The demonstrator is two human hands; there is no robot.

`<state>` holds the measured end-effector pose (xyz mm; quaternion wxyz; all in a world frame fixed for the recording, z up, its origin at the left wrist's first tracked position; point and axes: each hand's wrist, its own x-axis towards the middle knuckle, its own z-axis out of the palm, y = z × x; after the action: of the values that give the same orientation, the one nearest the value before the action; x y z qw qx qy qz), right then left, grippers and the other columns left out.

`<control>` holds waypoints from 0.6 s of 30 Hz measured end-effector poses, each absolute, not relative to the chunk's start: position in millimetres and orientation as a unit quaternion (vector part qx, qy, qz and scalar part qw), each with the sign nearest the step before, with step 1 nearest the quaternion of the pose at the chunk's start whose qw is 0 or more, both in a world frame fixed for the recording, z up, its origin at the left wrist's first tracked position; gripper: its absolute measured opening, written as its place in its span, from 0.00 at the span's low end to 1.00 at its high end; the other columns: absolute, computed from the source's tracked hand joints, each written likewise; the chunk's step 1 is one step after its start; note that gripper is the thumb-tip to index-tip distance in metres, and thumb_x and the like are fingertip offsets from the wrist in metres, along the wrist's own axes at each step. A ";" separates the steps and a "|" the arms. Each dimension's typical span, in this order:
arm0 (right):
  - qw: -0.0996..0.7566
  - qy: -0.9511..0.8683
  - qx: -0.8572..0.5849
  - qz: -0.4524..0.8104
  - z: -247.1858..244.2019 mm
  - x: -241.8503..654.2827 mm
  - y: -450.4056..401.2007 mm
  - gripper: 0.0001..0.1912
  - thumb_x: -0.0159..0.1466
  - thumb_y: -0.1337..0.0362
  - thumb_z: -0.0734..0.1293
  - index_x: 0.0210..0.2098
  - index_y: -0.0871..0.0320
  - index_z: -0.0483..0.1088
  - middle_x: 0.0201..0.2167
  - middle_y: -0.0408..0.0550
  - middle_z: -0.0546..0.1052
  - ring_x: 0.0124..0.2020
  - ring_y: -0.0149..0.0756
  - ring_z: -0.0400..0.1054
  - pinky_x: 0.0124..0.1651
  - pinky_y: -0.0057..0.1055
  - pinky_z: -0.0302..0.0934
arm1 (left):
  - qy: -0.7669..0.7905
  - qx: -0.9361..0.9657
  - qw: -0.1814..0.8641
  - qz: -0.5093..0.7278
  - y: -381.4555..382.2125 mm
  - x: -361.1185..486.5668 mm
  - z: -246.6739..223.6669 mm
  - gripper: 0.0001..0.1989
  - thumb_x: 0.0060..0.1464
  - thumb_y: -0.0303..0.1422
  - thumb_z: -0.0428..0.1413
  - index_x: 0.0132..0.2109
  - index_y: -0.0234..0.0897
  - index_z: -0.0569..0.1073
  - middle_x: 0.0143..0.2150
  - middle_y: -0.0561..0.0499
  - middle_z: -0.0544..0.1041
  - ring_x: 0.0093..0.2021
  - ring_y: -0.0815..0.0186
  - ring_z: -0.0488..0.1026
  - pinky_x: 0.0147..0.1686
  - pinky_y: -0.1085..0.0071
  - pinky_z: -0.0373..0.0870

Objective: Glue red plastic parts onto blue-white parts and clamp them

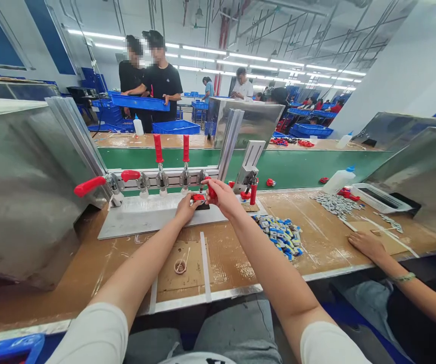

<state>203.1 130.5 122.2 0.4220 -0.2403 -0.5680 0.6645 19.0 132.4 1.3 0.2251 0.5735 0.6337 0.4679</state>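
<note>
My left hand point(186, 208) is at the white clamp plate point(138, 215), its fingers closed on a small red part point(198, 197) that sits over a dark block point(202, 206). Just right of it, my right hand point(221, 196) is wrapped round the red handle of a toggle clamp point(211, 191). Other clamps on the metal rail have red handles: two stand upright point(158, 148) and two lean to the left point(90, 186).
A pile of blue and grey parts point(280, 235) lies right of the plate. Nearer me is a small cup point(180, 266) with sticks. A co-worker's hand point(367, 244) rests at the right near grey pieces point(337, 206) and a white bottle point(339, 180). A green belt point(297, 167) runs behind.
</note>
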 end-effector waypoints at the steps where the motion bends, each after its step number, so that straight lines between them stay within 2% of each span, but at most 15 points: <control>1: 0.419 -0.560 -0.240 0.673 126.9 202.7 131.5 0.27 0.60 0.42 0.77 0.46 0.56 0.78 0.27 0.38 0.67 0.25 0.29 0.64 0.30 0.28 0.67 | 0.640 0.572 0.220 0.464 136.9 19.5 0.8 0.17 0.64 0.36 0.60 0.58 0.39 0.74 0.59 0.42 0.81 0.62 0.52 0.75 0.65 0.55 0.67; 4: 0.414 -0.546 -0.231 0.691 134.5 203.1 134.9 0.26 0.60 0.44 0.78 0.47 0.56 0.78 0.26 0.38 0.67 0.25 0.29 0.63 0.29 0.27 0.65 | 0.649 0.572 0.213 0.454 148.6 19.2 -0.6 0.19 0.66 0.38 0.59 0.60 0.38 0.74 0.60 0.42 0.81 0.63 0.50 0.75 0.66 0.54 0.67; 9: 0.403 -0.560 -0.216 0.691 136.2 207.8 136.8 0.25 0.62 0.43 0.77 0.49 0.55 0.77 0.28 0.38 0.67 0.27 0.29 0.63 0.32 0.28 0.66 | 0.649 0.577 0.212 0.450 155.7 18.7 -4.6 0.18 0.68 0.40 0.57 0.61 0.40 0.74 0.60 0.44 0.82 0.63 0.52 0.76 0.67 0.55 0.67; 14: 0.409 -0.568 -0.219 0.680 133.1 210.3 137.0 0.26 0.63 0.42 0.75 0.51 0.54 0.77 0.28 0.38 0.66 0.27 0.30 0.63 0.33 0.29 0.65 | 0.643 0.590 0.203 0.444 150.6 16.5 -7.1 0.17 0.68 0.39 0.58 0.60 0.41 0.75 0.59 0.46 0.82 0.62 0.55 0.77 0.65 0.59 0.68; 18: 0.410 -0.581 -0.216 0.669 130.0 212.2 136.8 0.25 0.64 0.43 0.74 0.50 0.55 0.77 0.27 0.38 0.66 0.27 0.30 0.63 0.34 0.30 0.65 | 0.650 0.600 0.190 0.425 144.9 13.8 -5.4 0.17 0.67 0.38 0.59 0.60 0.41 0.75 0.60 0.44 0.81 0.61 0.53 0.76 0.64 0.58 0.69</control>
<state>212.2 136.8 130.0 0.4095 -0.2156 -0.5810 0.6695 13.8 144.9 -5.4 0.1902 0.6003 0.6503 0.4250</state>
